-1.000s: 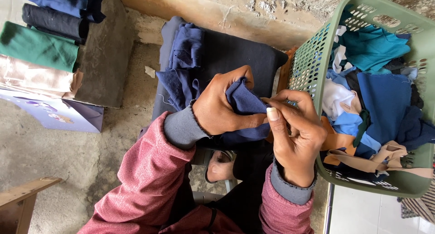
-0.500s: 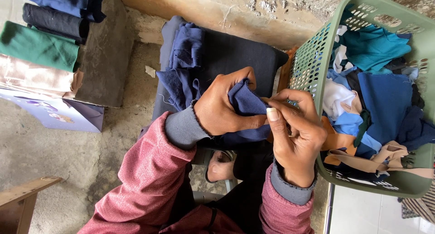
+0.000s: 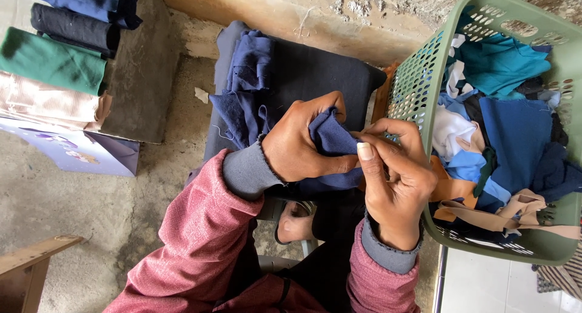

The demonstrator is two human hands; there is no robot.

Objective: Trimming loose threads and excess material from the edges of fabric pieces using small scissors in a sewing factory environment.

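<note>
Your left hand (image 3: 303, 144) is closed around a navy cloth piece (image 3: 332, 138), bunched at centre just above your lap. Your right hand (image 3: 394, 186) pinches its right edge, thumb and fingers pressed tight. The green laundry basket (image 3: 418, 76) sits just beside your right knuckles, leaving little room on that side. To the far left, folded fabrics (image 3: 54, 64) lie well apart, with open concrete floor (image 3: 73, 198) between.
</note>
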